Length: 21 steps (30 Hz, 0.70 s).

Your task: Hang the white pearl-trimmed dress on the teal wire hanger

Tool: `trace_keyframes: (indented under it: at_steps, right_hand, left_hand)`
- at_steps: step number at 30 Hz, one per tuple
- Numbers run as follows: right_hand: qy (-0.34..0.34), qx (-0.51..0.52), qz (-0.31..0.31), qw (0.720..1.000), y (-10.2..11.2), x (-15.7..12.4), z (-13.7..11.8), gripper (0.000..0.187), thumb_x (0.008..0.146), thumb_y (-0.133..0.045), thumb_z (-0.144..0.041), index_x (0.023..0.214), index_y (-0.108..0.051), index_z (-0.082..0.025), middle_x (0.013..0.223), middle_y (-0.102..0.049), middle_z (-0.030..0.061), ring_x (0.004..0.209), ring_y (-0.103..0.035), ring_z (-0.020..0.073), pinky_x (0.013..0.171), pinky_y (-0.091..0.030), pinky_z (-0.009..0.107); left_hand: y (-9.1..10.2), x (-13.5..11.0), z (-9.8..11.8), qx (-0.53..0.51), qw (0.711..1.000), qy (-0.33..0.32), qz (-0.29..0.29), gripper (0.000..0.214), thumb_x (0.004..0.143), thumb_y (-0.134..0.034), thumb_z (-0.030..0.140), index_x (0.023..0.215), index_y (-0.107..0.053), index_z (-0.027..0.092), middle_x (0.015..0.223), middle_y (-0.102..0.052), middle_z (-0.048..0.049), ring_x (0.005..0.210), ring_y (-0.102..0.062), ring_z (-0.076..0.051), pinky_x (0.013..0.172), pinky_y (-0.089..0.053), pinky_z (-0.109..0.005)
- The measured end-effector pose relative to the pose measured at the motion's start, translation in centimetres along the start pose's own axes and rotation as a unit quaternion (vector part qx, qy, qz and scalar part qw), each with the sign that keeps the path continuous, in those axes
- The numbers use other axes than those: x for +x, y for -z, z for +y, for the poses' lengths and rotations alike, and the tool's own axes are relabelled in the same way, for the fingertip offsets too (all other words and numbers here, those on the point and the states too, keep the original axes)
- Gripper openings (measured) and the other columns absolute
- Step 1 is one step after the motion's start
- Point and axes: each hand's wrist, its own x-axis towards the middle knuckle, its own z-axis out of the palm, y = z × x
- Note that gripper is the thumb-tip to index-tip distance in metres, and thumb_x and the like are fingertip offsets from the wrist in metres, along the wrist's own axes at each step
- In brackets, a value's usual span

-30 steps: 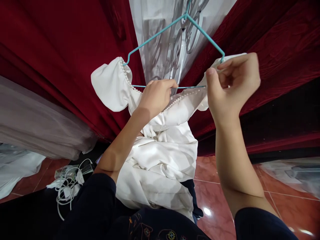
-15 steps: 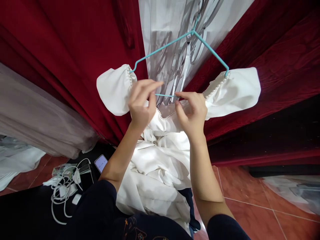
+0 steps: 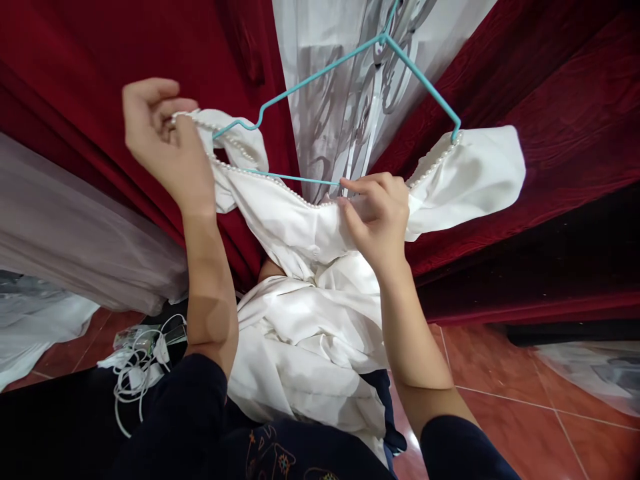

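A white dress (image 3: 295,233) with a pearl-beaded neckline and puffed sleeves hangs from a light-blue hanger (image 3: 323,72); its skirt is bunched over my lap. My left hand (image 3: 165,143) is closed on the beaded edge of the left sleeve, drawing it out past the hanger's left end. That end of the hanger shows inside the sleeve opening. My right hand (image 3: 375,210) pinches the hanger's lower bar near the middle of the neckline. The right sleeve (image 3: 483,167) sits around the hanger's right end.
Red curtains (image 3: 90,60) hang on both sides of a white scrollwork metal frame (image 3: 373,113). White cables (image 3: 140,370) lie tangled on a black surface (image 3: 55,420) at lower left. Sheer pale fabric (image 3: 75,220) hangs at left. Red tiles (image 3: 505,380) cover the floor.
My left hand has moved left and up from the hanger's lower bar to the left sleeve, pulling its beaded edge outward. My right hand stays on the bar. The hanger's top sits higher in view.
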Motion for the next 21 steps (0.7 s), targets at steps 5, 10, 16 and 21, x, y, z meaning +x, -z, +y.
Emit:
trace_keyframes:
  at_steps: [5,10,16,21]
  right_hand:
    - [0.005,0.013,-0.020,1.000,0.8,0.1,0.7,0.024,0.098,-0.063,-0.028,0.119,-0.073,-0.030,0.106,-0.069,0.0033,0.099,-0.063,0.0233,0.092,-0.050,0.047]
    - [0.019,0.012,-0.018,1.000,1.1,-0.2,0.5,0.030,0.096,-0.061,-0.023,0.123,-0.072,-0.031,0.109,-0.071,0.0026,0.102,-0.065,0.0229,0.092,-0.051,0.046]
    - [0.018,0.001,0.003,1.000,0.3,0.0,0.5,0.027,0.098,-0.057,-0.024,0.119,-0.073,-0.030,0.107,-0.072,0.0031,0.101,-0.066,0.0219,0.095,-0.050,0.046]
    - [0.004,-0.026,0.009,1.000,-0.3,0.2,0.9,0.024,0.102,-0.054,-0.030,0.117,-0.073,-0.029,0.105,-0.071,0.0037,0.101,-0.064,0.0226,0.096,-0.049,0.048]
  left_hand:
    - [2.8,-3.3,-2.7,-0.029,0.989,0.133,-0.066,0.063,0.090,-0.064,0.087,0.101,-0.058,0.025,0.099,-0.071,0.0014,0.090,-0.072,-0.014,0.070,-0.065,-0.034]
    - [5.0,-8.7,4.3,-0.108,0.951,0.121,-0.264,0.030,0.096,-0.073,0.055,0.096,-0.076,0.025,0.093,-0.080,0.0037,0.082,-0.076,-0.017,0.075,-0.067,-0.041]
    - [2.3,-10.3,10.8,-0.160,0.970,-0.015,-0.180,0.025,0.110,-0.056,0.032,0.099,-0.079,0.028,0.103,-0.082,0.0032,0.098,-0.077,-0.019,0.087,-0.064,-0.044]
    - [-0.3,-8.5,11.9,-0.063,0.976,0.056,-0.201,0.016,0.104,-0.061,0.025,0.111,-0.075,0.025,0.110,-0.079,-0.0052,0.108,-0.071,-0.024,0.099,-0.055,-0.041]
